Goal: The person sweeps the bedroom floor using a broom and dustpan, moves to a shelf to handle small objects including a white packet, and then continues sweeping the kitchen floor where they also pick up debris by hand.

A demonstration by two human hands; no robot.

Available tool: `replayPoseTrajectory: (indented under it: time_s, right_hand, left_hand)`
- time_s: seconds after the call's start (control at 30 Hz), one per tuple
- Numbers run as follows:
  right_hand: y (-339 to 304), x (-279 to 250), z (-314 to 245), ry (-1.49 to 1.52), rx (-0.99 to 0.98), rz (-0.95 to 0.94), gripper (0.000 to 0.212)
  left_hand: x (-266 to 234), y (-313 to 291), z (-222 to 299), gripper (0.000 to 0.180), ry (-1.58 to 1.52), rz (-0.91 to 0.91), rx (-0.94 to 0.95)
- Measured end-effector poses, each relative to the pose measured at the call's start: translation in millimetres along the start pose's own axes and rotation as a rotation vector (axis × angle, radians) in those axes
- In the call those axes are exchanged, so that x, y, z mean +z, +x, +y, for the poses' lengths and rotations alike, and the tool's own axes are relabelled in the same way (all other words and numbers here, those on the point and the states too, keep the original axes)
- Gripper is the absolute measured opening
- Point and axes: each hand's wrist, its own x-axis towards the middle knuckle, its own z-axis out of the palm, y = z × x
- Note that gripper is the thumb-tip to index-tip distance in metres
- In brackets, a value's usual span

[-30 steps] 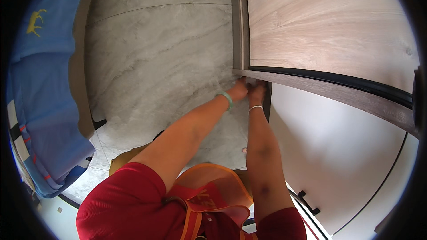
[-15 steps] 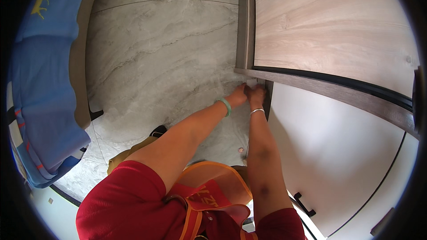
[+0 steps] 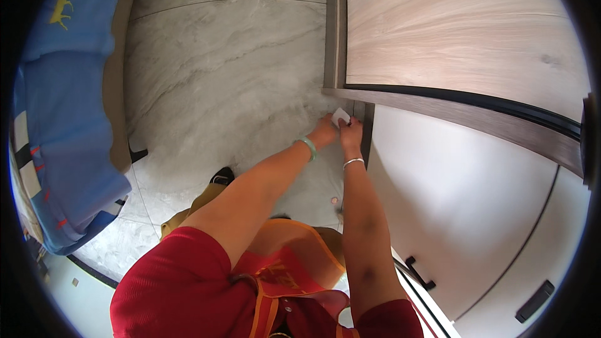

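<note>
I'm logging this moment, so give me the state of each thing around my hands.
Small white piece: held, partly covered
Right hand: closed on the piece
Left hand: at the piece's left side, grip unclear
Green bangle: worn, left wrist
Silver bracelet: worn, right wrist
Blue cloth: creased
White panel: cannot tell whether open or shut

Blue cloth (image 3: 72, 103) with yellow motif (image 3: 62, 11)
</note>
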Motion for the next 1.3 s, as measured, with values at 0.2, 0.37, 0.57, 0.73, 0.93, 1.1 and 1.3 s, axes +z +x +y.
replayPoseTrajectory:
  time_s: [0.2, 0.37, 0.57, 0.73, 0.93, 1.1, 1.3]
  right_hand:
    - [-99, -77, -81, 0.645, 0.160, -0.090, 0.023]
    - [-169, -185, -181, 0.730, 0.219, -0.103, 0.020]
    - [-253, -328, -272, 0.696, 0.016, -0.108, 0.013]
    - [-324, -455, -350, 0.834, -0.109, -0.057, 0.013]
    - [-375, -623, -419, 0.975, -0.228, 0.181, 0.015]
    - [-407, -706, -448, 0.948, -0.281, 0.403, 0.015]
    - [-435, -753, -448, 0.921, -0.302, 0.737, 0.012]
  left_hand:
    - [-31, -92, 88, 0.016, -0.015, -0.022, -0.183]
    - [-62, -186, 247, 0.014, -0.170, -0.102, -0.183]
    - [-60, -297, 405, 0.016, -0.136, -0.169, 0.041]
    - [-44, -381, 544, 0.016, -0.205, -0.270, 0.148]
    - [2, -437, 708, 0.015, -0.041, -0.523, 0.390]
    - [44, -460, 802, 0.014, -0.030, -0.715, 0.509]
    - [85, -485, 849, 0.014, 0.024, -0.902, 0.601]
